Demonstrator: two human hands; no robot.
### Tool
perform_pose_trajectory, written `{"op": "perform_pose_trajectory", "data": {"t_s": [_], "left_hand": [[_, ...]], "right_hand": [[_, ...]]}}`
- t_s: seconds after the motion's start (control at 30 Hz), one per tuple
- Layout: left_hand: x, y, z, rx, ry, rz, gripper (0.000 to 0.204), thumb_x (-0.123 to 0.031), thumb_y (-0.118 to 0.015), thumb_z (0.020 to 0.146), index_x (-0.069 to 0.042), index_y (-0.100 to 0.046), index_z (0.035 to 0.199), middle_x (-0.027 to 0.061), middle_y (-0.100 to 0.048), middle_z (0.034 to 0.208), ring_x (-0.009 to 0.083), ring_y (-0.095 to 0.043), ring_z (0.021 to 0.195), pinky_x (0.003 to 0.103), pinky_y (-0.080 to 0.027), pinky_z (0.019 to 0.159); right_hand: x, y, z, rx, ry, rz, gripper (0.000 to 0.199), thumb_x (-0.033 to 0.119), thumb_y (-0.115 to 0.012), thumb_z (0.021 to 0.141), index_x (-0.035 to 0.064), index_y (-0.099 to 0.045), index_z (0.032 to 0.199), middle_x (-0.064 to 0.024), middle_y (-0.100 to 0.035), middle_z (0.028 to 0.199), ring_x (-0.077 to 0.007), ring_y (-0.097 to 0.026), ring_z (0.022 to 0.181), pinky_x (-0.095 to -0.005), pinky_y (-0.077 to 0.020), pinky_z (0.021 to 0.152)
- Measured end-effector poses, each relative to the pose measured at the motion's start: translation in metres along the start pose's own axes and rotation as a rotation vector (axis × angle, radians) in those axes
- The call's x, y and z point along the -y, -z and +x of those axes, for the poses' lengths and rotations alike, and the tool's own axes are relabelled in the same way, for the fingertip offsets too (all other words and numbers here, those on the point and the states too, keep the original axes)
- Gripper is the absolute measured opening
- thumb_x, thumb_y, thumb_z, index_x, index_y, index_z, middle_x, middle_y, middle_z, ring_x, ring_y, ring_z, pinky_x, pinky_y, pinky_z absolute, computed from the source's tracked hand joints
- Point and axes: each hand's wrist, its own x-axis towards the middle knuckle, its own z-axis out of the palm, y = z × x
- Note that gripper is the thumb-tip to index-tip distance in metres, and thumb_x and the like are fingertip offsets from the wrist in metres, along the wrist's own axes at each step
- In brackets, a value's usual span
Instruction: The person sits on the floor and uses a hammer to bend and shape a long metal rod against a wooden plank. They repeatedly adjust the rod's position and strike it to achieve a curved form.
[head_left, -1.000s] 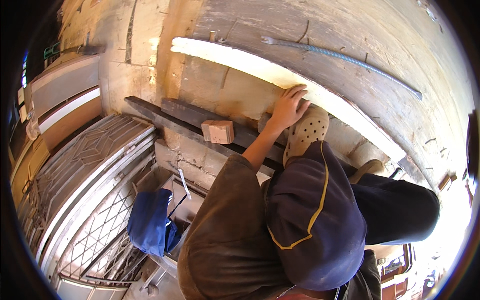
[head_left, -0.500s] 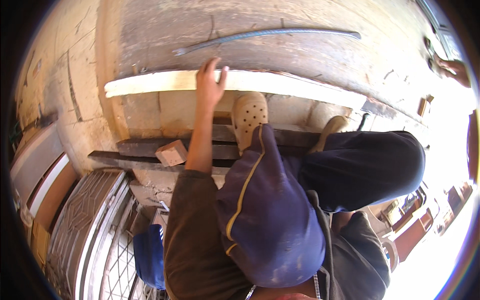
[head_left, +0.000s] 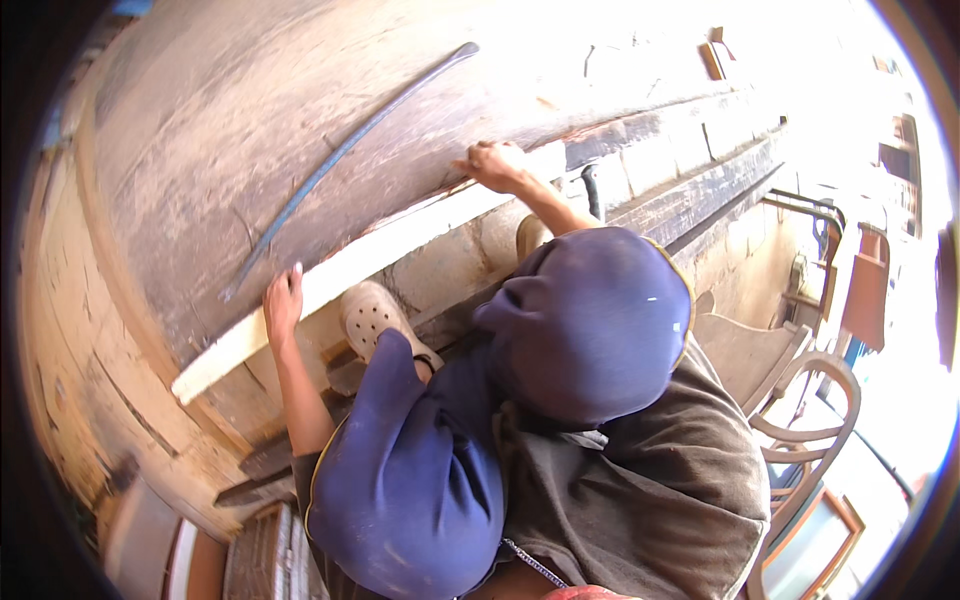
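A long pale wooden plank lies slantwise in front of me, along the near edge of a large weathered wooden panel. My left hand closes over its left part, with the fingertips at the far edge. Near the plank's right end, my right hand curls its fingers over it; their undersides are hidden. Beyond the plank, a blue crowbar rests on the panel, touched by neither hand.
My shoe stands close to the plank's near side. Dark timber beams run off to the right over pale blocks. A chair frame is at the right, and stacked boards stand at the lower left.
My view has turned, so the plank and crowbar now slant up to the right. My right hand has come into view on the plank's right end. My left hand has closed over the left part.
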Motion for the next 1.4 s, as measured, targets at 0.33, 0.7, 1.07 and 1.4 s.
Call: {"op": "perform_pose_trajectory", "data": {"t_s": [0.33,0.7,1.07,1.4], "left_hand": [[0.010,-0.011,0.016,0.043,0.030,0.102,0.067,-0.051,-0.031,0.098,0.006,-0.063,0.111,0.0300,-0.061,0.110,0.0458,-0.055,0.107,0.049,-0.041,0.094],[-0.013,-0.009,-0.015,-0.115,-0.177,0.082,0.045,-0.040,-0.049,0.094,0.001,-0.061,0.109,0.0228,-0.059,0.109,0.0424,-0.055,0.102,0.051,-0.041,0.088],[0.027,-0.005,-0.039,-0.374,-0.262,-0.005,0.050,-0.038,-0.059,0.090,0.004,-0.055,0.117,0.0254,-0.054,0.116,0.0427,-0.051,0.110,0.047,-0.040,0.093],[-0.004,0.006,-0.004,-0.032,-0.147,-0.015,0.050,-0.042,-0.048,0.095,0.003,-0.059,0.114,0.0254,-0.060,0.113,0.0432,-0.054,0.108,0.047,-0.042,0.092]], "right_hand": [[-0.011,-0.054,-0.003,-0.094,-0.035,0.101,0.060,0.053,-0.042,0.093,0.0000,-0.068,0.103,-0.0214,-0.062,0.111,-0.0356,-0.053,0.114,-0.0478,-0.0386,0.098],[-0.017,-0.038,-0.025,-0.058,0.018,0.116,0.058,0.053,-0.042,0.093,0.0027,-0.070,0.094,-0.0194,-0.061,0.109,-0.0329,-0.054,0.109,-0.0455,-0.0377,0.097],[-0.024,-0.021,-0.060,-0.324,0.346,-0.154,0.054,0.037,-0.053,0.090,0.0076,-0.044,0.134,-0.0155,-0.048,0.133,-0.0272,-0.041,0.131,-0.0568,-0.0207,0.113],[-0.031,-0.052,-0.037,-0.152,0.407,-0.313,0.075,0.041,-0.074,0.071,-0.0007,-0.046,0.127,-0.0142,-0.053,0.121,-0.0271,-0.049,0.118,-0.0453,-0.0358,0.103]]}}
